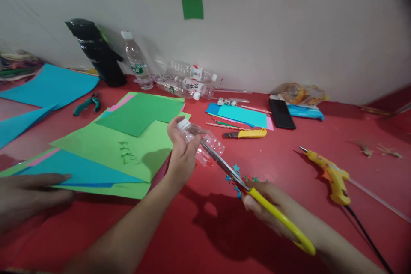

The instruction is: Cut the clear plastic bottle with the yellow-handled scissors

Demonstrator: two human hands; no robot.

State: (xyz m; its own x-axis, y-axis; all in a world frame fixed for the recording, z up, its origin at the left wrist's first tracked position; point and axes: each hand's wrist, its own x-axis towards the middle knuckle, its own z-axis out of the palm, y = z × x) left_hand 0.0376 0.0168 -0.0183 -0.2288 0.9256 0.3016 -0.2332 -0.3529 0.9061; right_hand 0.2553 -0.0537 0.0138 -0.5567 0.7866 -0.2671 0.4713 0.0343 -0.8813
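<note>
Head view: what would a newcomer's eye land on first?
Likely the yellow-handled metal scissors in the right hand, angled toward the white-capped clear plastic bottle in the left hand, at centre. Next, the yellow glue gun lying on the red tabletop at right. Then the flat green square high on the pale wall.

Red tbl (346,137) — gray-wht wall (257,30) behind

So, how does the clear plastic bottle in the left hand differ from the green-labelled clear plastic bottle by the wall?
The held bottle is tilted in the left hand; the green-labelled bottle stands on the red table. The held bottle shows no label; the green-labelled bottle's is visible. Both are clear and white-capped.
</note>
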